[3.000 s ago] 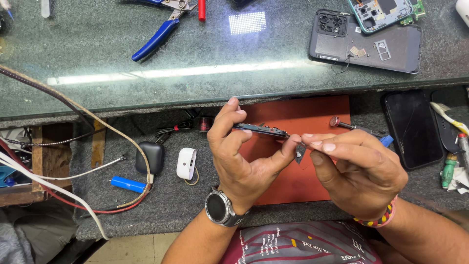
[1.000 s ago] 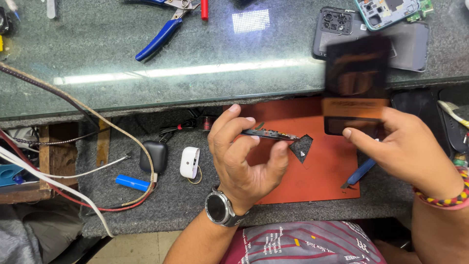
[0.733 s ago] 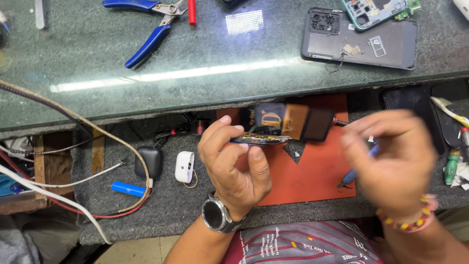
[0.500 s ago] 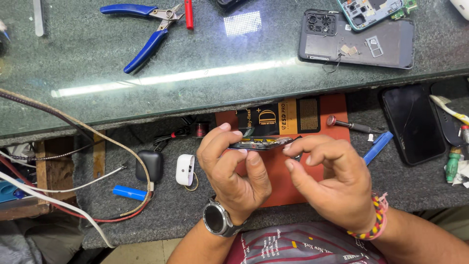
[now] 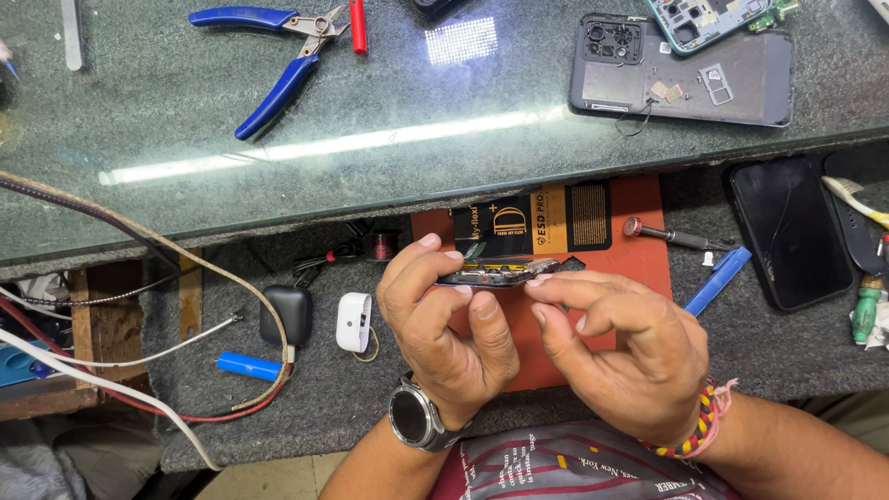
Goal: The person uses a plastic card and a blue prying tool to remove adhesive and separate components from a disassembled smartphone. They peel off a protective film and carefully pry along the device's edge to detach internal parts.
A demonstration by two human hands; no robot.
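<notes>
My left hand [image 5: 444, 324] holds a thin dark phone frame [image 5: 495, 274] edge-on, fingers above it and thumb below. My right hand [image 5: 616, 347] pinches the frame's right end with forefinger and thumb. Both hands hover over a red mat [image 5: 639, 241]. A black and orange battery [image 5: 542, 218] lies flat on the mat just behind the frame. A screwdriver with a red tip [image 5: 667, 234] and a blue plastic pry tool [image 5: 718, 280] lie to the right of the mat.
On the glass shelf [image 5: 370, 176] lie blue-handled pliers [image 5: 278, 56], a phone back cover [image 5: 685, 69] and a phone board [image 5: 713, 14]. A black phone [image 5: 787, 231] lies right. Cables [image 5: 139, 306], a black case [image 5: 285, 313], a white case [image 5: 353, 321] and a blue cylinder [image 5: 248, 367] lie left.
My right hand picked up the battery, laid it on the mat behind the frame, then returned to pinch the frame's right end. My left hand kept holding the frame.
</notes>
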